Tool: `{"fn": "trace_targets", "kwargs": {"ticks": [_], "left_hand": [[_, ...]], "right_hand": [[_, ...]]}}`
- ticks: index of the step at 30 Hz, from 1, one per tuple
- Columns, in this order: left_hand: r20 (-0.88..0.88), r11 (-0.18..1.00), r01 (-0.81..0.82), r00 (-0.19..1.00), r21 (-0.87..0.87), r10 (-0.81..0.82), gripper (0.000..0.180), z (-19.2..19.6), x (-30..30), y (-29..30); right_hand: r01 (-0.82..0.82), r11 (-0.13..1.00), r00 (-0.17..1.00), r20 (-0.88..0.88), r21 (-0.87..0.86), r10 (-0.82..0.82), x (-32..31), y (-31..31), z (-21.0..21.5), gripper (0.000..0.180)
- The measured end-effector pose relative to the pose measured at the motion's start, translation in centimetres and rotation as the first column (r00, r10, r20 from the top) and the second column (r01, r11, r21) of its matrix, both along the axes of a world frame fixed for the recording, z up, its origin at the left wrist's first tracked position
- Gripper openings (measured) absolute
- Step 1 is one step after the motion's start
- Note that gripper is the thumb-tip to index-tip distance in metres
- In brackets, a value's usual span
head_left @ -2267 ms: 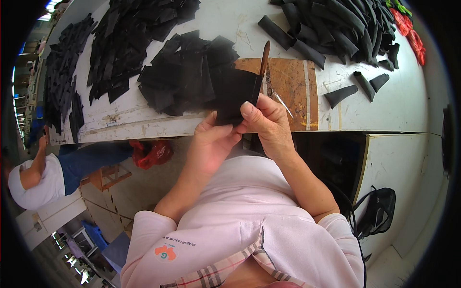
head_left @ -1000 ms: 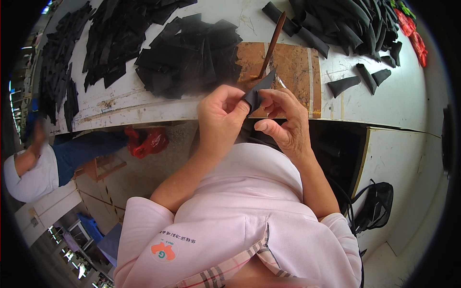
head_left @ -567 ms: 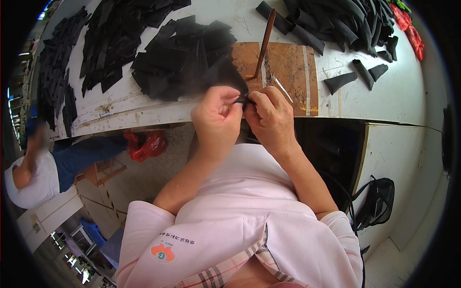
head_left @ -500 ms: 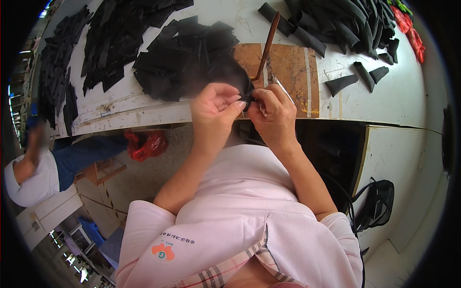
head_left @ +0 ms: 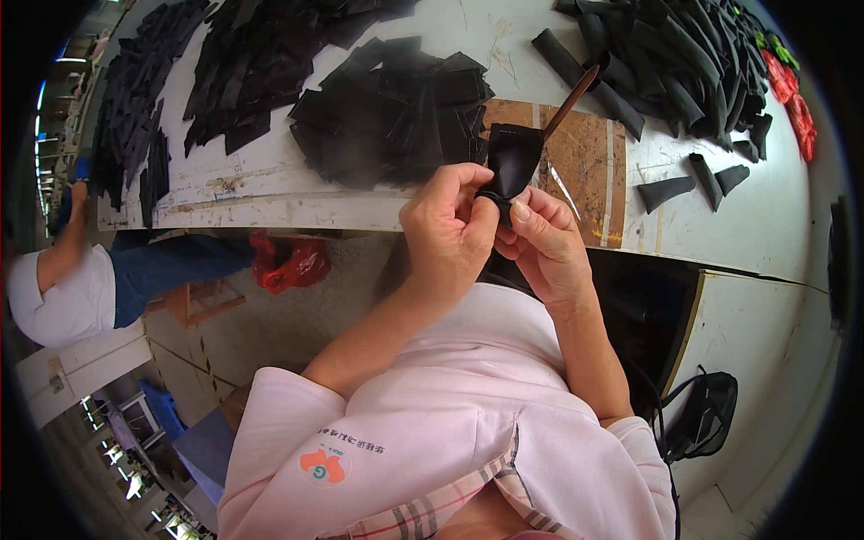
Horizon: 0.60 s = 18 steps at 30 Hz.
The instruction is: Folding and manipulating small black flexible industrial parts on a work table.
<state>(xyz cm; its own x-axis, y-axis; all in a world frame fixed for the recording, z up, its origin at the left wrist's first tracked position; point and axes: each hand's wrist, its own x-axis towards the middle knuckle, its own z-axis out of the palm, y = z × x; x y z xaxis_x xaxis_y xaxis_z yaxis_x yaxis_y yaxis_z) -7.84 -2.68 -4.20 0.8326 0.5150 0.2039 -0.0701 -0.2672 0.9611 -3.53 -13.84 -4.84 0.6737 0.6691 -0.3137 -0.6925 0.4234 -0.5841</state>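
Note:
A black sleeve-like piece [head_left: 516,160] of smooth material, with a light stitch line near its top edge, stands upright between my hands. My left hand [head_left: 453,223] pinches its lower left rim between thumb and fingers. From the other side my right hand [head_left: 547,236] grips the lower end, thumb on top. Fingers cover the bottom rim, so its shape there is hidden. Just behind the piece a brown wooden stick [head_left: 571,101] slants up from a worn brown board [head_left: 594,171]. A thin silvery strip [head_left: 563,191] lies on the board beside my right hand.
Flat black pieces lie in a near heap [head_left: 387,112] and farther piles [head_left: 252,72] on the white table [head_left: 270,184]. Rolled black pieces [head_left: 666,63] are heaped at the right, near red plastic [head_left: 796,112]. Another person [head_left: 67,292] is at the far left.
The black piece, earlier low and mostly hidden between my fingertips, now stands up above them with its stitched end showing. My right hand has turned thumb up. The whole view has shifted slightly.

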Motion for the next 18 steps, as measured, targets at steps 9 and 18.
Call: {"fn": "trace_targets", "kwargs": {"ticks": [9,18], "left_hand": [[0.316,0.203,0.520,0.737,-0.830,-0.597,0.033,2.4,-0.4,2.4],[0.003,0.915,0.195,0.978,-0.353,-0.207,0.025,3.8,0.2,-1.3]], "right_hand": [[0.027,0.991,0.979,0.195,0.133,-0.053,0.4,-0.9,0.8,0.014],[0.457,0.876,0.515,0.848,-0.152,-0.122,1.7,-0.8,2.3,0.009]]}}
